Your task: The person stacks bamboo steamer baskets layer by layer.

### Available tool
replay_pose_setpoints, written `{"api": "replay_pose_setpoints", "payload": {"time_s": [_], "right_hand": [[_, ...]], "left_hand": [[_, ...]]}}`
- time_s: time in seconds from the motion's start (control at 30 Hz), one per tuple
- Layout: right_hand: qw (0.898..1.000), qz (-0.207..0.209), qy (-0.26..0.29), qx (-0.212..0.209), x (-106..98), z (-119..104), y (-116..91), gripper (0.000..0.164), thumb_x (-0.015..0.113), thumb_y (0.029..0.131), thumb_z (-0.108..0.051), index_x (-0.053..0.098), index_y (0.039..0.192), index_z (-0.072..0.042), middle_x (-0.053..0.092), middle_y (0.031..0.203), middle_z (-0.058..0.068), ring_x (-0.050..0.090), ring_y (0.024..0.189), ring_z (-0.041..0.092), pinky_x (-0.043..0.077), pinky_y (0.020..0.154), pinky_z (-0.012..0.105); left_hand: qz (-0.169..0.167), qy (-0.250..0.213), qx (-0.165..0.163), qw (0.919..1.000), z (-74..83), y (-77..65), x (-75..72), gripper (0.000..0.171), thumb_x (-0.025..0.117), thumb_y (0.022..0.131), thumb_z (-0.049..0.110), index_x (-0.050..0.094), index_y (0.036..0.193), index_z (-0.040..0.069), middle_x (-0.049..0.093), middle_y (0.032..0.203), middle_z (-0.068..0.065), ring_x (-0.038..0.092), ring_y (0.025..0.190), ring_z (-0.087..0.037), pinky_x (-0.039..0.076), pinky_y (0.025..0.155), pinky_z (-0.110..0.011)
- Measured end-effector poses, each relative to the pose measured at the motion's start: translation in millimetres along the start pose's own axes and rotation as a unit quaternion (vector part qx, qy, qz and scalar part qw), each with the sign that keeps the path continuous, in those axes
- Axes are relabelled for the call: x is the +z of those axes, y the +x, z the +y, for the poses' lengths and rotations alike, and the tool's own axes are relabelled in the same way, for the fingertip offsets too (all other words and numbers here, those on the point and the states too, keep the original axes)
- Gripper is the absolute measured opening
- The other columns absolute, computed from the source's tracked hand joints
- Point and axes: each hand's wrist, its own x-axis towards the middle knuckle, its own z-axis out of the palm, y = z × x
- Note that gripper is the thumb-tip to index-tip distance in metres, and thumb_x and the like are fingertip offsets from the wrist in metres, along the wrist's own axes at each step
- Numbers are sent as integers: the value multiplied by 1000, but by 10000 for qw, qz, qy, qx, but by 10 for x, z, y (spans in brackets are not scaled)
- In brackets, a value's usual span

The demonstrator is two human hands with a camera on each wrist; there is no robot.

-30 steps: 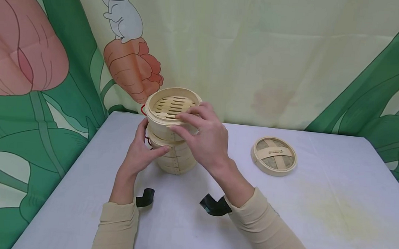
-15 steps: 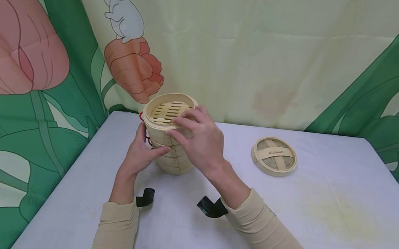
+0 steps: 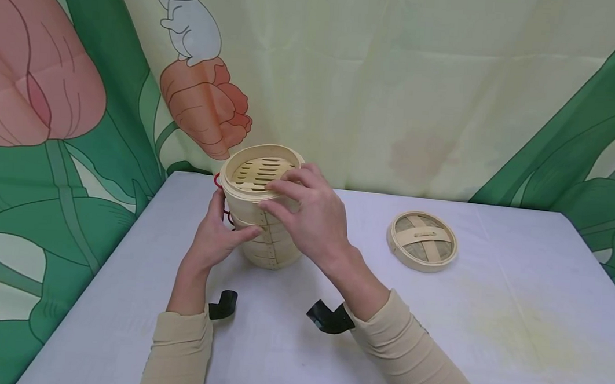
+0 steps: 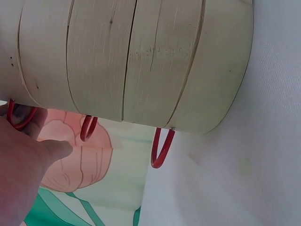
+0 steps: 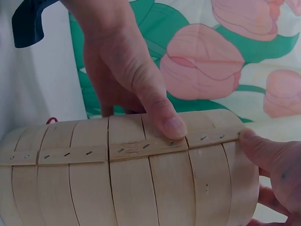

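Note:
A stack of round bamboo steamer baskets (image 3: pixel 270 245) stands on the table, its tiers flush one above another. The slatted floor of the top steamer basket (image 3: pixel 258 173) shows from above. My left hand (image 3: pixel 212 233) holds the stack's left side, thumb across the front; in the right wrist view that thumb lies by the stapled seam (image 5: pixel 133 149). Thumb and fingers of my right hand (image 3: pixel 311 215) pinch the top basket's rim at the right front. Red loops (image 4: pixel 161 148) hang down the side near my left hand (image 4: pixel 23 165) in the left wrist view.
A round bamboo lid (image 3: pixel 422 241) with a crossed strap lies on the white table (image 3: pixel 489 317) to the right. Behind the table hangs a printed curtain (image 3: pixel 421 105). Black curved pieces (image 3: pixel 330 318) stick out at both sleeve cuffs.
The top basket, earlier raised and offset to the right, has come down onto the tiers below with my right hand. My left hand has stayed in place.

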Motion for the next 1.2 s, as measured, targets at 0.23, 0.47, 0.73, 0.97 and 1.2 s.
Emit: {"api": "replay_pose_setpoints", "payload": {"time_s": [0.23,0.47,0.73,0.97,1.2], "right_hand": [[9999,-104,62,44,-20,6,-12,31,88,79,-27,81,105,-11,69,103,1,57,102,17,53,71,30],[9998,44,184,74,-57,11,-59,36,88,80,-25,79,111,-10,70,115,6,52,131,30,51,95,42],[9984,433,356,-116,-124,37,-100,31,84,84,-20,78,112,-8,70,114,5,61,115,23,55,78,33],[9962,792,352,-75,-227,77,-164,28,82,86,-18,78,112,-9,69,116,7,65,100,19,53,74,35],[9952,781,508,303,-390,130,-241,27,81,86,-18,79,111,-12,69,119,5,64,110,17,52,85,39]], "left_hand": [[-6,-89,-33,10000,-15,-9,11,112,88,78,26,13,160,12,26,161,-5,23,145,-26,22,112,-61],[-36,-13,-58,10000,-16,-25,-2,112,88,79,26,12,160,12,25,162,-6,21,146,-26,22,113,-61],[-92,-101,137,9998,19,-37,-37,111,88,78,23,13,159,11,27,160,-7,23,144,-26,23,111,-60],[218,-746,623,9950,14,-19,-15,106,86,77,5,20,159,13,31,156,-1,29,138,-20,26,109,-48],[509,-1158,1053,9864,64,11,-53,105,82,78,-1,17,160,8,22,162,-5,14,150,-18,15,120,-43]]}}
